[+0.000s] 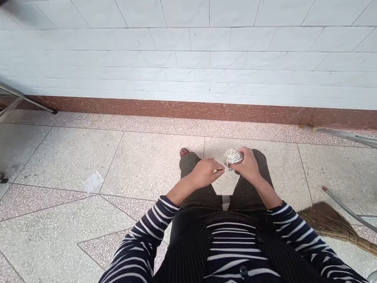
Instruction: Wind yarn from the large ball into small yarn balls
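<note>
A bundle of white and grey yarn (233, 156) is held above my lap in my right hand (249, 166), its fingers wrapped round the right side. Close on the left, my left hand (208, 172) is closed in a pinch, its fingertips pointing toward the bundle. A small pale bit shows at those fingers, too small to name. Only a narrow gap separates the two hands. My knees in dark trousers (196, 192) lie under them.
A broom (331, 222) lies at my right beside metal chair legs (359, 217). Metal poles (368, 138) rest near the wall. To the left stands a metal-framed table (14, 89). A white paper piece (93, 181) lies on the tiled floor (48, 247). White wall tiles (186, 9) are ahead.
</note>
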The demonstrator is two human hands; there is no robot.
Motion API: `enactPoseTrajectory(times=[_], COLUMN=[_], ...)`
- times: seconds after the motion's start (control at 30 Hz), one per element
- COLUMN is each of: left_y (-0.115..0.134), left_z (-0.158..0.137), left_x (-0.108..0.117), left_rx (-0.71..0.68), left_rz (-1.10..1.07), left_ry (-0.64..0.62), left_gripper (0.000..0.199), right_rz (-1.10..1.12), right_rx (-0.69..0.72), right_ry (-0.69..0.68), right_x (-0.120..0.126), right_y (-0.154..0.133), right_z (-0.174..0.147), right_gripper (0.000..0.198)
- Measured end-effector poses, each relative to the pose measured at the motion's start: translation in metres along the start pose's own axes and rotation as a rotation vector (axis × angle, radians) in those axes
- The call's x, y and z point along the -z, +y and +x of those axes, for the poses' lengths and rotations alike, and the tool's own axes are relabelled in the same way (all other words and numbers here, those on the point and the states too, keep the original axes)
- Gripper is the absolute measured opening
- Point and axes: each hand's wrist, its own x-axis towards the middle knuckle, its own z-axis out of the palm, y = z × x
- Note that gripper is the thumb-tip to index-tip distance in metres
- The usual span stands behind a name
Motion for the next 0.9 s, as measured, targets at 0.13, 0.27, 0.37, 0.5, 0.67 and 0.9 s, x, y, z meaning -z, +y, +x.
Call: enactPoseTrajectory(times=[0.13, 0.27, 0.37, 0.5, 0.67, 0.9], left_y=[-0.013, -0.026, -0.034, -0.037, -0.017, 0.003], left_z=[0.010, 0.019, 0.021, 0.012, -0.011, -0.007], left_x=[0.012, 0.011, 0.002, -0.022, -0.040, -0.006], left_rx=[-0.024, -0.021, 0.052, 0.231, 0.201, -0.028], left_rz=[0.093, 0.064, -0.055, -0.285, -0.412, -0.017], left_ry=[-0.029, 0.009, 0.056, -0.013, -0.132, -0.044], left_gripper=[0.020, 0.024, 0.026, 0.032, 0.033, 0.021], right_rz=[0.044, 0.191, 0.318, 0.409, 0.299, 0.017], right_rx=[-0.071, -0.117, -0.091, -0.003, 0.072, 0.023], right_ry=[-0.273, -0.517, -0.567, -0.504, -0.261, -0.074], right_x=[-0.006, 0.006, 0.015, 0.021, 0.027, 0.006], right_y=[0.010, 0.003, -0.008, -0.028, -0.039, -0.010], right_z=[-0.012, -0.023, -0.033, -0.045, -0.030, -0.009], right_gripper=[0.048, 0.043, 0.053, 0.077, 0.065, 0.066])
